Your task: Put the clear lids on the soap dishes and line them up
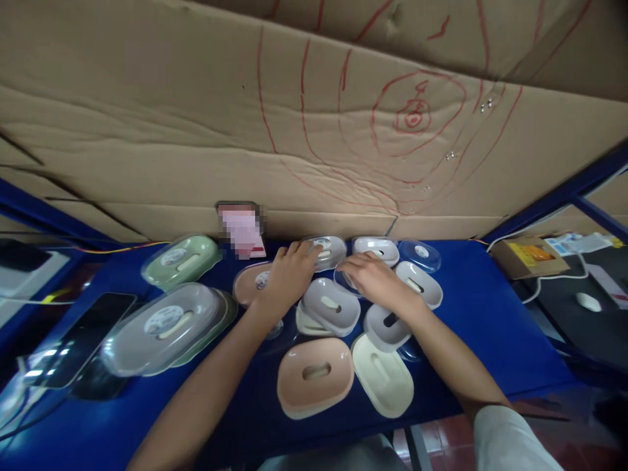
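Note:
My left hand (292, 271) reaches to the left end of a grey soap dish (334, 254) under a clear lid, its fingers bent over the edge. Beside it, my right hand (373, 273) has its fingers curled on a clear lid (342, 280), partly hidden beneath the hand. Behind the right hand stands a white-grey soap dish (385, 250). A lidded peach soap dish (245, 282) lies left of my left hand. Between my forearms are a grey soap dish (338, 317), a peach one (314, 386), a cream one (385, 379) and a darker grey one (383, 333).
A lidded green dish (196, 258) and a stack topped by a lidded grey dish (142, 343) lie left. A dark phone (81, 340) rests beyond them. Another lid (424, 258) and a grey dish (432, 288) sit right. Cardboard (196, 131) walls the back of the blue table (495, 320).

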A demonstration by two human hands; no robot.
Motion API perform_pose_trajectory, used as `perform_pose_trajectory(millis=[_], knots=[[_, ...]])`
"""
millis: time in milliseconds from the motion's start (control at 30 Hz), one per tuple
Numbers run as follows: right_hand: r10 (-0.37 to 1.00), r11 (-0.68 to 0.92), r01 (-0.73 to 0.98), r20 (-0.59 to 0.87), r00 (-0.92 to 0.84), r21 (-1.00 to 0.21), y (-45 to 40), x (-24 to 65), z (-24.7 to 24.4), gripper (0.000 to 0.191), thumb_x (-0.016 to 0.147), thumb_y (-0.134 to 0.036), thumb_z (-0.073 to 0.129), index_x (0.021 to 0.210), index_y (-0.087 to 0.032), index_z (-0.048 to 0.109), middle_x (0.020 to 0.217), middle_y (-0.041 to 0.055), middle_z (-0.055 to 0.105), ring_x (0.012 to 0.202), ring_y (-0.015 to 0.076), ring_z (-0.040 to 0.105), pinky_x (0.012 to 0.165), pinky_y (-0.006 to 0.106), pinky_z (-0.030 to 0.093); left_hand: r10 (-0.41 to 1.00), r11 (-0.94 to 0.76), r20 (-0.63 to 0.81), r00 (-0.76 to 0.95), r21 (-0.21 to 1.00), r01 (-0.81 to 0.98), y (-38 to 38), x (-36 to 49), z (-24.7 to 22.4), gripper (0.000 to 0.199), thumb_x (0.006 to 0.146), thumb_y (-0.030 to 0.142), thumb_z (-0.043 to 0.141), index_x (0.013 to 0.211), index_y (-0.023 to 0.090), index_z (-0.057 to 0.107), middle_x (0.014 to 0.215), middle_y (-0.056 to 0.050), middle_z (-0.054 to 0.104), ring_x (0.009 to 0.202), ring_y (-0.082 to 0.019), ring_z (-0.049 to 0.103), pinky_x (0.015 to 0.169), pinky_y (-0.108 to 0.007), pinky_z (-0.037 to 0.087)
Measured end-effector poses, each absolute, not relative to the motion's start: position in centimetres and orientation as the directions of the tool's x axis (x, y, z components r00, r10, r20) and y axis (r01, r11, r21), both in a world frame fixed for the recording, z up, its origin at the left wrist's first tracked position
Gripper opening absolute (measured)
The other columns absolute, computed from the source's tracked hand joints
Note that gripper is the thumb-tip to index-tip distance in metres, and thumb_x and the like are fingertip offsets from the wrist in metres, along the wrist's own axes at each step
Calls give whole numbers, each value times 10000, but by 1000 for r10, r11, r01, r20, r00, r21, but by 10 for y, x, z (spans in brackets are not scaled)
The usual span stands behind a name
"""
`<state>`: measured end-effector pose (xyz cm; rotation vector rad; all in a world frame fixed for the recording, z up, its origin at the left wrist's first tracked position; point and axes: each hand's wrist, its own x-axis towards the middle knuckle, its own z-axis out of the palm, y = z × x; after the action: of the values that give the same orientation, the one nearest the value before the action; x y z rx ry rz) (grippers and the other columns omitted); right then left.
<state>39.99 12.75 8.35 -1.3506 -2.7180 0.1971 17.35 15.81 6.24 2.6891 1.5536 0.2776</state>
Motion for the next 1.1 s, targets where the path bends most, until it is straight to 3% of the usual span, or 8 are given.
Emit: perform_pose_trajectory(millis=[133, 267, 400, 600, 733, 800, 967, 1100], knots=[[775, 628, 756, 57, -630, -183, 126, 388, 73, 414, 1028, -46, 487, 1373, -166, 681, 1353, 127, 727, 1278, 264, 643, 1081, 411, 457, 866, -496, 177, 467, 182, 849, 163, 170, 66, 373, 1104, 345, 460, 1415, 185, 588, 1318, -143, 700, 1221, -319, 636, 1010, -445, 517], [806, 591, 794, 73, -587, -146, 136, 377, 58, 447, 1072, -139, 509, 1514, -145, 579, 1564, 165, 593, 1460, 280, 527, 1192, 440, 387, 882, -467, 197, 428, 247, 849, 169, 174, 61, 408, 1135, 320, 378, 1468, 136, 525, 1365, -162, 680, 1237, -277, 661, 1048, -399, 520], [839, 540, 834, -8, -544, -115, 152, 367, 50, 419, 1024, -208, 676, 1433, -122, 641, 1432, 206, 681, 1350, 340, 613, 1139, 503, 398, 874, -486, 168, 456, 252, 837, 165, 172, 65, 432, 1119, 246, 374, 1535, 183, 471, 1505, -145, 587, 1336, -241, 620, 1094, -365, 505], [811, 577, 801, -12, -585, -159, 162, 376, 65, 301, 1054, -390, 679, 1270, -189, 739, 1273, 127, 773, 1255, 283, 658, 1048, 409, 394, 871, -470, -57, 488, 194, 861, 156, 124, 75, 519, 891, 102, 566, 1382, 255, 633, 1343, -116, 696, 1161, -299, 719, 940, -427, 573], [846, 529, 823, 51, -531, -209, 167, 385, 74, 362, 1121, -463, 528, 1245, -191, 733, 1195, 112, 791, 1162, 253, 681, 1006, 368, 394, 892, -340, -270, 362, 125, 932, 159, 108, 77, 785, 767, 173, 719, 1516, 317, 533, 1653, -160, 474, 1438, -401, 557, 986, -493, 564], [872, 490, 843, 123, -474, -222, 168, 387, 76, 395, 1137, -461, 482, 1348, -192, 682, 1196, 117, 786, 1148, 256, 679, 1014, 369, 398, 898, -294, -311, 312, 106, 950, 161, 111, 79, 859, 749, 195, 747, 1562, 296, 487, 1647, -201, 466, 1479, -449, 507, 990, -544, 560], [824, 508, 845, 378, -421, -167, 157, 385, 89, 346, 1121, -288, 505, 1413, -169, 650, 1339, 158, 722, 1255, 300, 605, 1047, 430, 394, 887, -333, -266, 377, 196, 922, 164, 118, 86, 821, 884, 410, 696, 1622, 232, 385, 1576, -196, 546, 1375, -405, 622, 1051, -539, 542], [717, 694, 692, 268, -643, -198, 137, 368, 93, 249, 1112, -230, 513, 1149, -164, 750, 1101, 105, 773, 1078, 248, 673, 954, 388, 442, 899, -371, -83, 430, 375, 849, 168, 114, 91, 877, 981, 618, 571, 1685, 189, 272, 1662, -196, 474, 1426, -380, 596, 1138, -492, 497]])
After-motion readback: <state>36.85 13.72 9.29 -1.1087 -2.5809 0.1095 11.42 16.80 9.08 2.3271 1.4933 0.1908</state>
